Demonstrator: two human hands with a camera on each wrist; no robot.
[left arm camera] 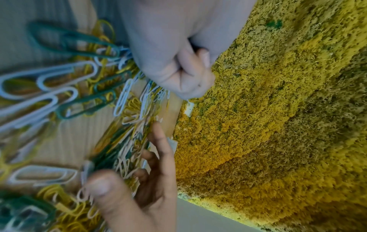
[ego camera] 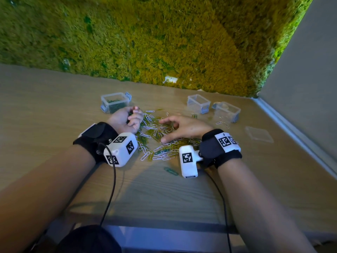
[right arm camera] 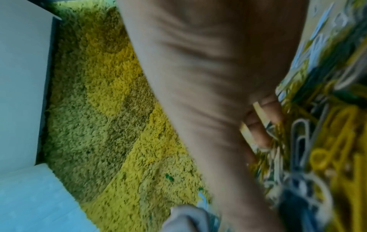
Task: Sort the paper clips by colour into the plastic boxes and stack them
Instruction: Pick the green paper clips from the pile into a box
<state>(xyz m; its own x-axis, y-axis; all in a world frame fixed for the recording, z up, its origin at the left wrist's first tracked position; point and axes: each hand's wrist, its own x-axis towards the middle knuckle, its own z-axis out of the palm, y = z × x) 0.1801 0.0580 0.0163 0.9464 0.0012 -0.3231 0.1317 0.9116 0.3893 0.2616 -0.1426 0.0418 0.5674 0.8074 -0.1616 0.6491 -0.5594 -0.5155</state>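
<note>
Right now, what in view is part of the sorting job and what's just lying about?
Job:
- mixed clip pile
- box with green clips
- two other clear boxes
- loose lid
- left hand, curled around green clips
- right hand, over pile

Lying about:
- moss wall
- wooden table

No words, brands or numbers can be read; only black-and-white square code markers stand on the white wrist camera housings and.

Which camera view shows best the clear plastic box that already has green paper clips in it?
The head view: the clear plastic box with green paper clips appears whole there, beyond the left hand. Neither wrist view shows this box at all.
</note>
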